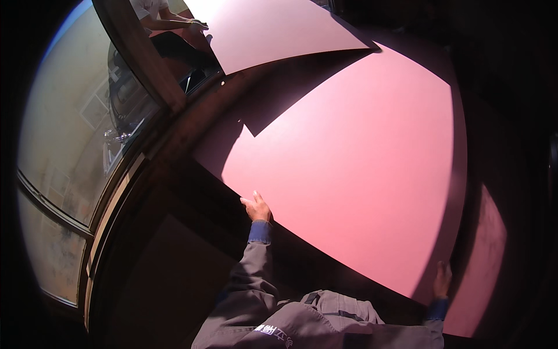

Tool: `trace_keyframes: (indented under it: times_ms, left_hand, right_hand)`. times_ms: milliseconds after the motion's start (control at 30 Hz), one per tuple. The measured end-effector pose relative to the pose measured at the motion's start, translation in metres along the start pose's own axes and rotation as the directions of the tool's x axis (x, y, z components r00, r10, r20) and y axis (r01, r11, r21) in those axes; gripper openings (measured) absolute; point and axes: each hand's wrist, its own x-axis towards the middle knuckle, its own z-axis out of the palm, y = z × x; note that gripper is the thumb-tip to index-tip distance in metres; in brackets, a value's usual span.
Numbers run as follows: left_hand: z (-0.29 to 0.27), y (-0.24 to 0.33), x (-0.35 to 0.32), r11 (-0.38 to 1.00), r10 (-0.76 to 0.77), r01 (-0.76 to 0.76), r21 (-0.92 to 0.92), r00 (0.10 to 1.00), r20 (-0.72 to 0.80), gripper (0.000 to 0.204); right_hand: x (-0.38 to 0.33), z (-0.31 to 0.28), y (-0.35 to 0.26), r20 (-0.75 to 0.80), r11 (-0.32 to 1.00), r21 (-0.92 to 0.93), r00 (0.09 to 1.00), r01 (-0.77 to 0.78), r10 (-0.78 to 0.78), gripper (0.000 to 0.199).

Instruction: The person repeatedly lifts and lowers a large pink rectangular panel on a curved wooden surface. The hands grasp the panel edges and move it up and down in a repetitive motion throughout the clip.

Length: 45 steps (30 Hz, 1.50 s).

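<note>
A large flat pink sheet [349,168] spreads in front of me, half in bright light and shaded along its right side. My left hand [257,208] grips its near edge toward the left, fingers bent at the rim. Close to the sheet's near right corner, my right hand [442,281] is in shadow, closed on the edge. Its fingers are dim but look wrapped around the rim. Beyond lies a second, paler pink sheet [279,35], its near edge raised and casting a shadow on mine.
At the far left, a person's hands [197,25] are at the paler sheet's side. A framed glass window [70,145] runs along the left, with a dark beam [139,52] beside it. Another pink surface [479,267] shows low on the right.
</note>
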Motion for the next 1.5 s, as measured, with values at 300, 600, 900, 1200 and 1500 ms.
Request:
trace_keyframes:
  times_ms: [300, 600, 900, 1200, 1500]
  left_hand:
    - [-0.037, 0.129, 0.018, 0.918, 0.295, -0.289, -0.273, 0.955, -0.017, 0.059]
    - [0.019, 0.191, 0.081, 0.851, -0.097, 0.384, -0.357, 0.784, 0.613, 0.073]
    - [-0.038, 0.166, -0.19, 0.834, 0.204, 0.325, -0.446, 0.568, 0.797, 0.032]
    - [-0.175, 0.081, -0.411, 0.887, 0.192, 0.339, -0.315, 0.349, 0.917, 0.026]
    - [-0.339, -0.03, -0.614, 0.851, -0.18, 0.514, 0.106, 0.095, 0.979, 0.029]
  right_hand:
    - [-0.013, -0.013, -0.032, -0.013, 0.998, 0.063, 1.0, 0.023, -0.023, 0.048]
    - [-0.012, -0.004, -0.011, -0.068, 0.997, 0.083, 0.998, -0.001, 0.007, 0.047]
    - [-0.004, -0.014, -0.013, -0.031, 0.988, 0.141, 0.998, 0.063, -0.059, 0.045]
    - [0.003, -0.116, 0.075, 0.266, 0.384, 0.874, 0.955, -0.298, 0.135, 0.097]
    - [0.013, -0.233, 0.216, 0.218, 0.238, 0.947, 0.976, -0.218, 0.027, 0.111]
